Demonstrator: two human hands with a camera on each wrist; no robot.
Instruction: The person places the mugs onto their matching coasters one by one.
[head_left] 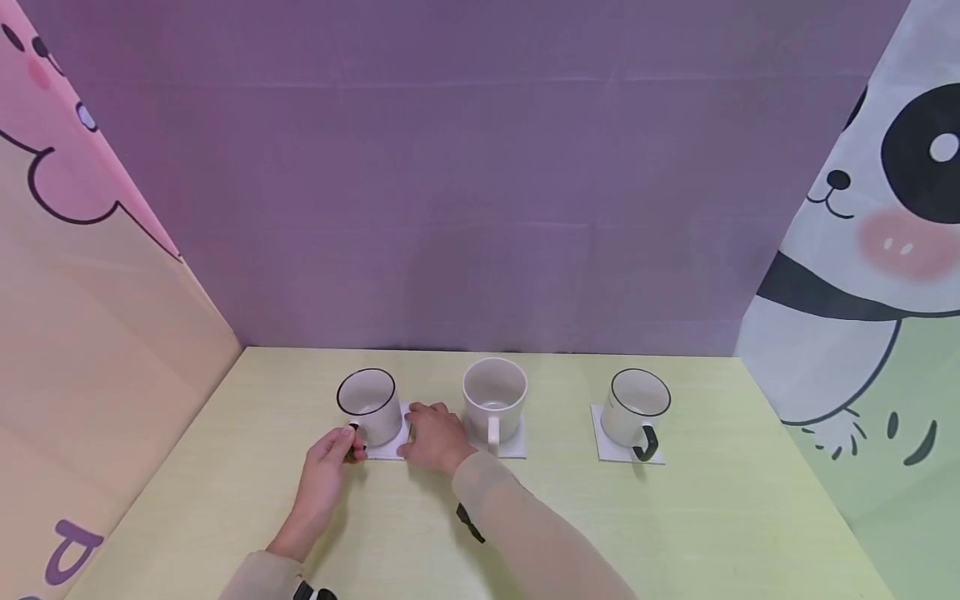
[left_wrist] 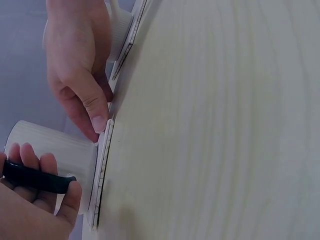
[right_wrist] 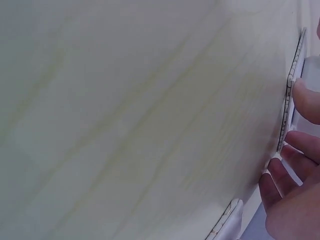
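A white mug with a dark rim [head_left: 381,421] stands upright on a square white coaster [head_left: 388,452] at the left. My left hand [head_left: 326,467] holds its black handle [left_wrist: 37,177], fingers wrapped around it. On the right side of that coaster, my right hand [head_left: 437,435] pinches the corner with thumb and fingers; the left wrist view shows the thumb [left_wrist: 92,100] against the coaster's edge. Just right of this hand, a plain white mug [head_left: 495,396] stands on a second coaster [head_left: 514,447], its white handle facing me.
Farther right, another dark-rimmed white mug [head_left: 630,417] with a black handle rests on a third coaster [head_left: 609,448]. The pale wooden table [head_left: 720,508] meets a purple backdrop [head_left: 480,208] behind. Printed cartoon panels flank both sides.
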